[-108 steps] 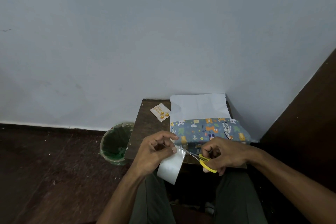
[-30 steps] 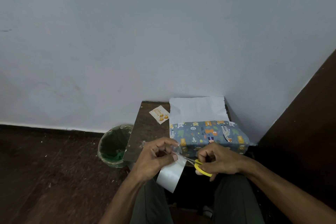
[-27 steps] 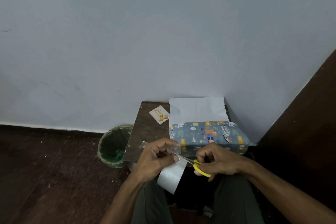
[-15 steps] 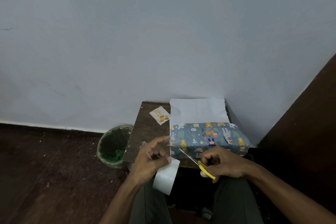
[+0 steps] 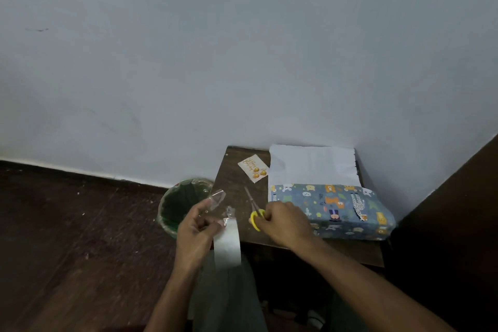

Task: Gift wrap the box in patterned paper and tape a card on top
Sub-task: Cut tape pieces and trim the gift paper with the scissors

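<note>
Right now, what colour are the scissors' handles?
Yellow; the scissors lie on the table, handles under the right hand, in the head view.

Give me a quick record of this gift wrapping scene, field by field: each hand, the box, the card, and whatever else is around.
left hand: holds the tape roll, a cut strip of clear tape stuck to its fingers
right hand: on the handles of the scissors, which lie on the table
box: partly wrapped, white flap of paper lying open behind it
card: loose on the table, left of the paper, not yet taped
bin: on the floor, left of the table
</note>
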